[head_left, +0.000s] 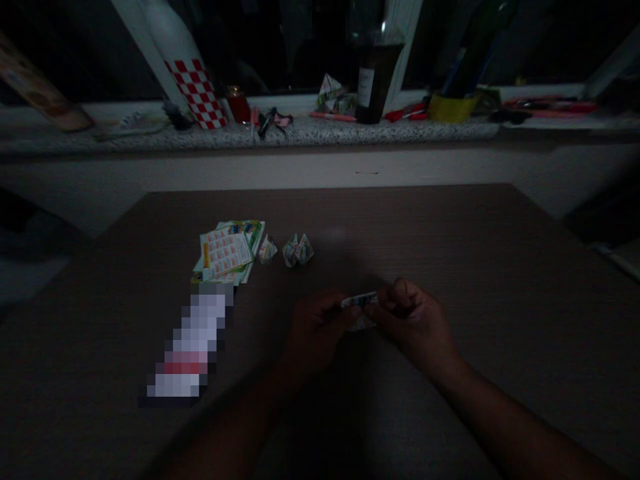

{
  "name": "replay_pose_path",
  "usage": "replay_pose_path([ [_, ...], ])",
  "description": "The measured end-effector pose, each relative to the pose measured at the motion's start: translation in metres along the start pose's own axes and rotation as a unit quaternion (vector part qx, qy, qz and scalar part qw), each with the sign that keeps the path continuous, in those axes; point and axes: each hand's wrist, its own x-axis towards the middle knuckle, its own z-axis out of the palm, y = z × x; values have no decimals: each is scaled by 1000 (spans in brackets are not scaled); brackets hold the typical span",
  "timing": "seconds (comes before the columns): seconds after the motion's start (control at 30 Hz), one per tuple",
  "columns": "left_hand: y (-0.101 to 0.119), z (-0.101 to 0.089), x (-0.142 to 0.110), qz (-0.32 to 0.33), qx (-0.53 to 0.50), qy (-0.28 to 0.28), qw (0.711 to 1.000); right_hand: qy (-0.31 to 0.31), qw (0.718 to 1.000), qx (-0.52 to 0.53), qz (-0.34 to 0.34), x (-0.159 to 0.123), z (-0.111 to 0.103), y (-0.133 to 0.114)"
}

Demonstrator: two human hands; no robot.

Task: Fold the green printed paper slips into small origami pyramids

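A small folded piece of printed paper (361, 300) is pinched between both hands above the dark wooden table (440, 227). My left hand (323, 327) grips its left end, with the thumb lying along the near side. On the right end, my right hand (417, 317) has thumb and fingers closed. Poor light leaves the exact folds hard to make out. Beyond my left hand stand two small folded paper shapes, a single pointed one (268, 249) and a wider one with two peaks (298, 250).
Left of the folded shapes lies a stack of printed paper sheets (227, 253). A blurred-out long object (193, 340) lies nearer me. Behind the table, a granite sill (320, 135) carries a red-checked bottle (195, 87), a dark bottle (373, 87) and a yellow-based holder (451, 108).
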Motion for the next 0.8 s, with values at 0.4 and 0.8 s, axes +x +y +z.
replay_pose_path([
  [0.4, 0, -4, 1, -21, -24, -26, 999, -14, 1000, -16, 14, 0, -5, -5],
  [0.8, 6, -13, 1, -9, 43, -13, 999, -35, 999, 2, 15, 4, -9, -5],
])
